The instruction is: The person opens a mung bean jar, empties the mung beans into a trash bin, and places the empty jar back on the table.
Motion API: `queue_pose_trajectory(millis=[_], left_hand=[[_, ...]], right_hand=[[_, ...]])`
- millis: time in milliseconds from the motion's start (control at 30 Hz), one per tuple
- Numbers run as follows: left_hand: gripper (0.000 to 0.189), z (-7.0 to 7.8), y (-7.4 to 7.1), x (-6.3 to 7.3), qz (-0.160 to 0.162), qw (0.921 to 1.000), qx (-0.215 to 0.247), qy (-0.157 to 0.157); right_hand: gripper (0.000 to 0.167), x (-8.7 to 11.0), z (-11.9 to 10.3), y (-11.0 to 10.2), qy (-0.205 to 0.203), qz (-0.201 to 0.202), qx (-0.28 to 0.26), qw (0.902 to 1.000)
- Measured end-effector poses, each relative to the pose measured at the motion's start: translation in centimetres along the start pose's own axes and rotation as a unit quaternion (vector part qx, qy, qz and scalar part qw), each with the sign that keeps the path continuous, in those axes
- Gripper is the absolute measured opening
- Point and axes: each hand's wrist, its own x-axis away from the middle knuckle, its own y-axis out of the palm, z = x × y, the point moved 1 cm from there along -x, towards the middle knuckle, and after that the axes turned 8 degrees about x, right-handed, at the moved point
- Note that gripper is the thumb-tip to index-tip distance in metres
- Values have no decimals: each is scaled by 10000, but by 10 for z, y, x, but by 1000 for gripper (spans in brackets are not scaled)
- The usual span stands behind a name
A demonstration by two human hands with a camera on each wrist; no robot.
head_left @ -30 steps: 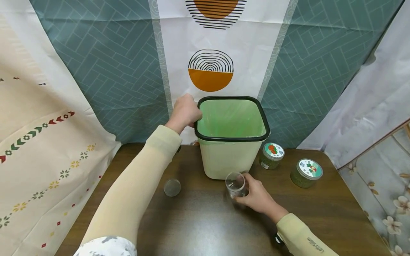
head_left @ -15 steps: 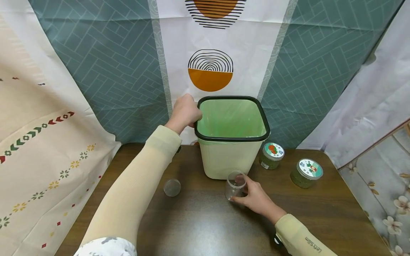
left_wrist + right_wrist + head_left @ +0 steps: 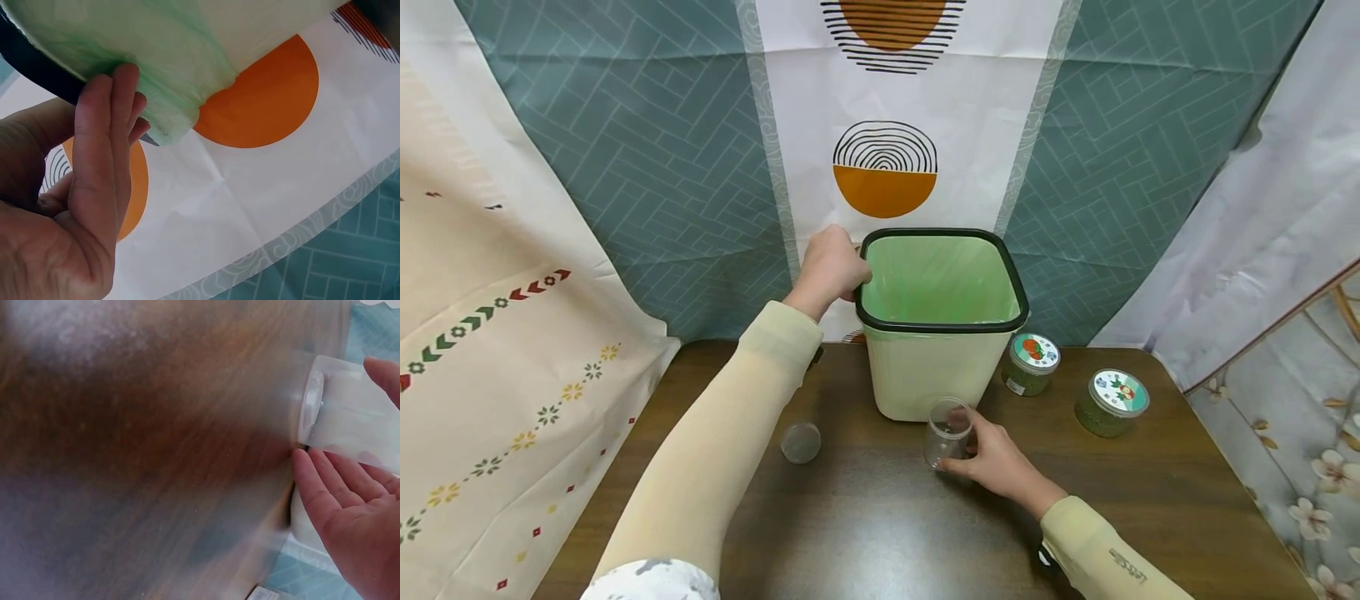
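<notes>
My left hand (image 3: pixel 833 265) grips the left side of the black rim of a pale green trash bin (image 3: pixel 936 375), which is lined with a green bag (image 3: pixel 165 94). In the left wrist view its fingers lie against the folded-over bag, just below the rim. My right hand (image 3: pixel 1000 462) holds a clear plastic jar (image 3: pixel 946 442) on the table in front of the bin, fingers and thumb around its side. In the right wrist view the see-through jar (image 3: pixel 350 412) stands between thumb and fingers. A clear round lid (image 3: pixel 801 442) lies on the table to the left.
Two green-filled jars with printed lids, a nearer one (image 3: pixel 1112 403) and one beside the bin (image 3: pixel 1032 364), stand at the right. A patterned curtain (image 3: pixel 700 150) hangs behind the brown table (image 3: pixel 850 525). Light cloths flank both sides.
My right hand has turned the clear jar slightly, so more of its side shows and its base sits nearer me. The left hand keeps its hold on the rim. The head view has shifted slightly.
</notes>
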Motion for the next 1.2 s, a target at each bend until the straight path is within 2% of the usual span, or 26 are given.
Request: queue_pose_trajectory(millis=[167,367,533,700,867,1067,1200], left_hand=[[9,-3,3,1,32,9999,85,-61],[39,-7,4,6,95,9997,204,27],[54,-7,-2,26,243,9987,154,410],[42,-10,-6,48,686,9937,338,818],[32,-19,-7,70,1097,9835,876,1137],[26,-31,-4,97,1602,9648,1582,1360],[24,-41,6,115,1896,9487,1997,1555]], right_hand=[[68,0,2,-1,13,-32,32,10000],[69,0,2,-3,23,-100,22,9999],[71,-2,4,-4,83,-126,32,9999],[72,-2,5,-8,104,-110,71,9999],[74,4,3,-20,211,19,252,9995],[78,16,-1,-53,150,44,690,9975],[62,24,-1,-78,66,153,786,9968]])
